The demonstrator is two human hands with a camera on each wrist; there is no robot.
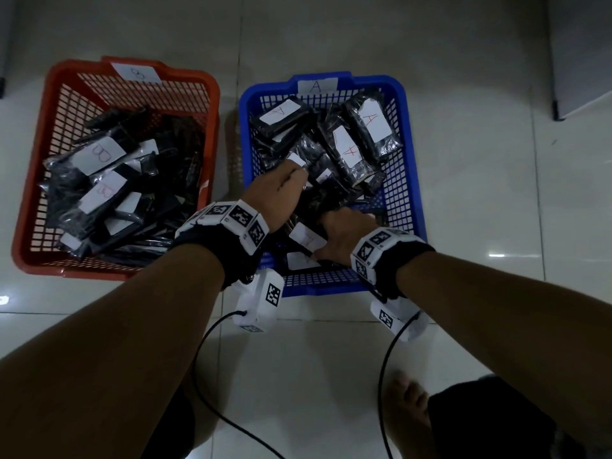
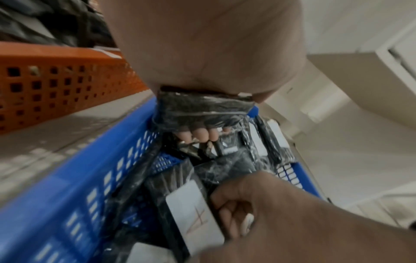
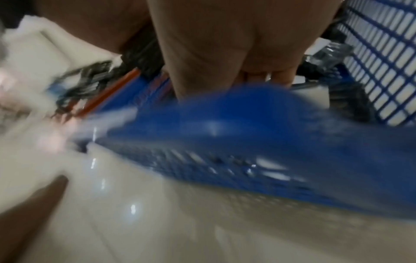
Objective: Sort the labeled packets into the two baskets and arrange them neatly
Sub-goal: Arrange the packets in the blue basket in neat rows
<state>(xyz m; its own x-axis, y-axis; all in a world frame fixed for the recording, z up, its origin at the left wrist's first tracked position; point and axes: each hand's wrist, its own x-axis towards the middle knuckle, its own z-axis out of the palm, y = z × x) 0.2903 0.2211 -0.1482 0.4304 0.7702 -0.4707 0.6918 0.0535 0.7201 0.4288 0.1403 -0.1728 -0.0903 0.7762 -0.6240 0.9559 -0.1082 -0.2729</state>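
Head view: a red basket (image 1: 198, 104) marked B sits left of a blue basket (image 1: 405, 134) marked A on a tiled floor (image 1: 463, 44), both holding black packets. Both hands are inside the blue one. The left hand (image 1: 281, 190) is curled around a packet (image 1: 306, 150); the right hand (image 1: 341, 231) rests on an A-labelled packet (image 1: 304, 235).

Left wrist view: fingers (image 2: 200, 136) wrap a packet (image 2: 202, 110); the right hand (image 2: 247, 213) pinches a labelled one (image 2: 193, 213).

Right wrist view: blurred; the right hand's (image 3: 225, 44) grip cannot be told.
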